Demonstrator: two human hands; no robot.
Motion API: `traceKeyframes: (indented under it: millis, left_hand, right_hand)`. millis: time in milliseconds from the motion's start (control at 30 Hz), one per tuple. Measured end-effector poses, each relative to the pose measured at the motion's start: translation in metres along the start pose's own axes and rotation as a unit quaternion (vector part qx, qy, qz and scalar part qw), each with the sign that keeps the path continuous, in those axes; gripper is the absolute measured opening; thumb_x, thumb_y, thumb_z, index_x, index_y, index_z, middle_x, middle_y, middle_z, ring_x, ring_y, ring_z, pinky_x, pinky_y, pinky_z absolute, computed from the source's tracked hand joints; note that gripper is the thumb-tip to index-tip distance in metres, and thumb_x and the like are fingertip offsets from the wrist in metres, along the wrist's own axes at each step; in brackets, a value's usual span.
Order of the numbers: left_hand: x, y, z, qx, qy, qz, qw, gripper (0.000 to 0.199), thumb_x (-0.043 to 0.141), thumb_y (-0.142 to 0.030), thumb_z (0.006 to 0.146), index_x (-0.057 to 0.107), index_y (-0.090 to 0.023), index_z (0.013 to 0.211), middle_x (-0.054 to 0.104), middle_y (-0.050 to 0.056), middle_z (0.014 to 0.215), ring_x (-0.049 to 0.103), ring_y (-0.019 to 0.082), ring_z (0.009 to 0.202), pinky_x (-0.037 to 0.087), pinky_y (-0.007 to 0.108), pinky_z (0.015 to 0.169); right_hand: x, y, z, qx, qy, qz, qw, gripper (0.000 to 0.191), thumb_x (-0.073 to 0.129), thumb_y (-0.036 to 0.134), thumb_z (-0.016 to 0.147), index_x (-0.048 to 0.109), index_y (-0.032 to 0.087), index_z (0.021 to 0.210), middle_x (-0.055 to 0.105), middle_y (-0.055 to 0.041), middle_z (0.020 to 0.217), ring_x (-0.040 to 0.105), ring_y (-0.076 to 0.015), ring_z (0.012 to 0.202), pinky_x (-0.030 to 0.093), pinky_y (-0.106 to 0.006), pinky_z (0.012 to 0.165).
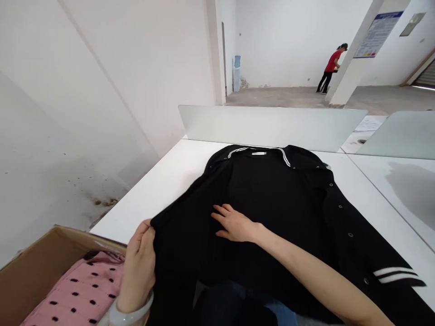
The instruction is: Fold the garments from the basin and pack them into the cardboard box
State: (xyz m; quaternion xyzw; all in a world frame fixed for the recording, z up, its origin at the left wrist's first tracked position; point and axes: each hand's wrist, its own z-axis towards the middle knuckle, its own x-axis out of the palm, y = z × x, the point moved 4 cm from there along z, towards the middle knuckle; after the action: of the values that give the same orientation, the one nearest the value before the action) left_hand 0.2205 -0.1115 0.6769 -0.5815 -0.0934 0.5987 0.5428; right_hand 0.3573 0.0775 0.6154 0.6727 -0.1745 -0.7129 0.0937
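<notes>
A black button-front jacket (268, 199) lies spread on the white table (159, 194), its collar edged with white stripes (258, 151) at the far side. My left hand (138, 267) pinches the jacket's near left edge and lifts it slightly, with a white bangle (131, 315) on that wrist. My right hand (234, 224) rests flat on the middle of the jacket with its fingers spread. A sleeve with white bands (396, 275) lies to the lower right. A pink garment with black dots (84, 290) sits in an open cardboard box (37, 267) beside my left hand.
Low pale partition panels (268, 127) stand along the table's far edge. Beyond them, a person in a red shirt (331, 63) stands by a white pillar (346, 63) on a concrete floor. A water dispenser (237, 74) stands against the far wall.
</notes>
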Motion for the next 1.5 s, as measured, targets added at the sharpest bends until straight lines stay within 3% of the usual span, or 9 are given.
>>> traceKeyframes:
  millis: [200,300,367,433,600,867,1067,1300,1500]
  left_hand:
    - [0.04,-0.076,-0.039,0.125,0.166,0.004,0.978,0.031,0.038,-0.038,0.087,0.064,-0.026,0.1,0.066,0.004,0.085,0.064,0.021,0.08,0.054,0.032,0.076]
    - [0.086,-0.085,-0.092,0.23,0.407,0.007,0.884,0.027,0.044,-0.032,0.088,0.064,-0.027,0.107,0.067,0.005,0.095,0.065,0.019,0.088,0.055,0.027,0.073]
    - [0.101,-0.08,-0.11,0.246,0.477,0.009,0.844,0.025,0.048,-0.028,0.089,0.063,-0.026,0.109,0.065,0.005,0.1,0.065,0.017,0.088,0.055,0.024,0.073]
    - [0.103,-0.071,-0.104,0.236,0.417,0.012,0.877,0.023,0.046,-0.023,0.091,0.063,-0.024,0.108,0.064,0.005,0.106,0.063,0.016,0.094,0.054,0.026,0.083]
    - [0.1,-0.038,-0.066,0.245,0.195,0.104,0.944,0.025,0.044,-0.018,0.093,0.059,-0.023,0.112,0.058,0.007,0.119,0.051,0.024,0.119,0.048,0.043,0.098]
    - [0.12,-0.009,-0.07,0.271,0.173,0.182,0.929,0.035,0.045,-0.019,0.093,0.052,-0.025,0.126,0.052,0.006,0.131,0.041,0.026,0.131,0.05,0.044,0.097]
    - [0.118,-0.007,-0.066,0.262,0.178,0.158,0.935,0.032,0.048,-0.022,0.092,0.053,-0.027,0.123,0.053,0.005,0.13,0.044,0.025,0.13,0.055,0.04,0.091]
    - [0.115,0.004,-0.069,0.2,0.158,0.124,0.959,0.046,0.051,-0.03,0.091,0.042,-0.028,0.136,0.042,0.008,0.141,0.041,0.028,0.131,0.052,0.045,0.095]
    - [0.107,0.004,-0.069,0.199,0.165,0.116,0.959,0.035,0.046,-0.026,0.093,0.053,-0.033,0.126,0.044,0.005,0.139,0.039,0.028,0.132,0.054,0.043,0.092]
  right_hand:
    - [-0.012,-0.042,0.027,0.089,-0.052,0.225,0.969,0.019,0.06,0.017,0.079,0.069,0.013,0.095,0.068,-0.0109,0.106,0.063,-0.0223,0.098,0.051,-0.034,0.087]
    - [-0.032,-0.107,0.015,0.265,-0.188,0.372,0.869,0.022,0.044,0.013,0.086,0.066,0.013,0.083,0.067,-0.005,0.074,0.065,-0.0148,0.069,0.054,-0.027,0.069]
    - [-0.041,-0.141,0.007,0.316,-0.262,0.435,0.801,0.024,0.039,0.014,0.09,0.063,0.011,0.091,0.068,-0.0066,0.077,0.065,-0.0125,0.066,0.054,-0.026,0.066]
    - [-0.047,-0.165,0.004,0.34,-0.299,0.473,0.756,0.021,0.041,0.016,0.091,0.061,0.01,0.095,0.068,-0.0092,0.081,0.065,-0.0113,0.065,0.055,-0.024,0.064]
    - [-0.056,-0.194,0.038,0.343,-0.315,0.469,0.75,0.011,0.053,0.018,0.087,0.061,0.009,0.088,0.067,-0.0083,0.077,0.064,-0.0097,0.062,0.056,-0.022,0.061]
    - [-0.062,-0.222,0.126,0.413,-0.317,0.375,0.767,0.022,0.063,0.032,0.079,0.061,0.012,0.087,0.065,-0.0077,0.079,0.063,-0.0131,0.06,0.052,-0.025,0.054]
    - [-0.075,-0.234,0.149,0.421,-0.331,0.27,0.8,0.009,0.067,0.019,0.066,0.063,0.017,0.073,0.065,-0.0046,0.08,0.062,-0.0192,0.081,0.047,-0.028,0.07]
    - [-0.149,-0.293,0.094,0.378,-0.391,0.238,0.805,0.02,0.055,0.024,0.078,0.064,0.018,0.094,0.063,-0.0023,0.077,0.058,-0.0136,0.068,0.047,-0.024,0.064]
    - [-0.124,-0.35,0.01,0.503,-0.39,0.21,0.742,0.019,0.065,0.017,0.067,0.065,0.01,0.085,0.059,-0.0045,0.068,0.054,-0.0137,0.063,0.048,-0.028,0.063]
